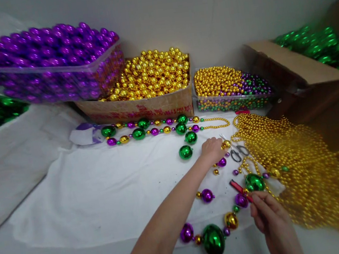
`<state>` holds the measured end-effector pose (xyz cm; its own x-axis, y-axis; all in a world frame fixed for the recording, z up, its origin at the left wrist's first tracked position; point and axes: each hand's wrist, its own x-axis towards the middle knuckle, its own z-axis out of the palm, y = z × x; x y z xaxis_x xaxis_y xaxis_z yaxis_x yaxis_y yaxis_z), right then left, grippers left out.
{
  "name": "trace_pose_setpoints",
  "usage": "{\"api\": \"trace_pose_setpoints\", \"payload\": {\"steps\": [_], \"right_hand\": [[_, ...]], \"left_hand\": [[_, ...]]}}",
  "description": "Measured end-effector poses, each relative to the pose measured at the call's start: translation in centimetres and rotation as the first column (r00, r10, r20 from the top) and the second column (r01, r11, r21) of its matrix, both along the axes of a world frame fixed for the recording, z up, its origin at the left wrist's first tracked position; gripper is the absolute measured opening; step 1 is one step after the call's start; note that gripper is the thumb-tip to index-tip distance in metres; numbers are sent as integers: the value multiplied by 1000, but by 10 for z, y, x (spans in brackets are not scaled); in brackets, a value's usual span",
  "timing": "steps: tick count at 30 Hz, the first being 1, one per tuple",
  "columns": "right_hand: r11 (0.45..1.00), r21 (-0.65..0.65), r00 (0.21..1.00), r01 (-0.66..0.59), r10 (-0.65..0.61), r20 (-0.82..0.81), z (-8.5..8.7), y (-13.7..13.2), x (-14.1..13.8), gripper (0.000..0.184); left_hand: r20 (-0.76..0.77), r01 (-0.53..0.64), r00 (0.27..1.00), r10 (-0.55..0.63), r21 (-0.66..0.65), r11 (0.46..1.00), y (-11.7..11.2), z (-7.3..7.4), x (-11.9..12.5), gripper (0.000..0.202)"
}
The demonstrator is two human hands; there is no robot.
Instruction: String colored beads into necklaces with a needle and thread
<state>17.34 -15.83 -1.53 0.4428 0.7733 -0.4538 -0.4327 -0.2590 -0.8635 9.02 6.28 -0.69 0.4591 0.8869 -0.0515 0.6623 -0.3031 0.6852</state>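
My left hand (pixel 213 150) reaches over the white cloth, its fingers closed on a shiny gold bead (pixel 227 144). Grey-handled scissors (pixel 236 154) lie just right of it. Lower down, my right hand (pixel 272 217) pinches a slim red tool with a dark end (pixel 237 185); its exact kind is unclear. A bead strand curves beside that hand, with a large green bead (pixel 213 240), a gold bead (pixel 231 220) and a purple bead (pixel 241 200). Loose on the cloth are a purple bead (pixel 207 195) and two green beads, one (pixel 185 152) nearer me.
A finished-looking bead necklace (pixel 154 131) lies along the back. Behind it stand a purple-bead tub (pixel 54 69), a gold-bead carton (pixel 141 107) and a mixed-bead tub (pixel 232 100). Gold bead chains (pixel 307 166) heap at right, against a brown box (pixel 328 113).
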Motion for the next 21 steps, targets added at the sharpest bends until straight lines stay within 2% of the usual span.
{"api": "trace_pose_setpoints", "payload": {"steps": [2,5,7,8,9,11,12,14,16,18,20,21], "right_hand": [[1000,14,1000,-25,25,-3,0,-1,1,33],[995,50,996,-90,89,18,-1,-1,1,32],[989,56,990,-135,133,39,-2,0,0,32],[987,51,987,-155,152,48,-3,0,-1,32],[984,43,983,-175,173,56,-4,1,-3,32],[978,29,976,-208,205,69,-5,3,-7,32],[974,23,972,-223,221,74,-5,3,-10,33],[968,10,965,-249,247,85,-4,5,-15,35],[960,-11,955,-281,281,97,-3,5,-21,37],[949,-31,943,-314,316,104,-1,5,-27,40],[940,-40,935,-339,341,101,1,4,-33,39],[938,-41,933,-344,346,95,1,4,-36,38]], "left_hand": [[47,-17,999,19,-40,999,1,0,-6,21],[145,-53,987,70,-116,992,-4,9,-34,21],[327,-35,936,131,-285,958,-14,16,-63,25],[489,23,845,215,-435,900,-20,18,-79,26],[613,107,722,320,-556,825,-27,19,-94,26],[709,254,482,515,-675,692,-42,18,-119,29],[710,288,400,580,-698,656,-49,15,-128,29],[688,295,280,669,-725,622,-62,8,-140,24],[663,275,179,727,-743,610,-70,2,-145,17],[649,266,118,752,-750,606,-75,0,-147,9],[662,272,135,738,-741,614,-78,2,-149,13],[674,270,181,716,-734,622,-79,4,-149,19]]}}
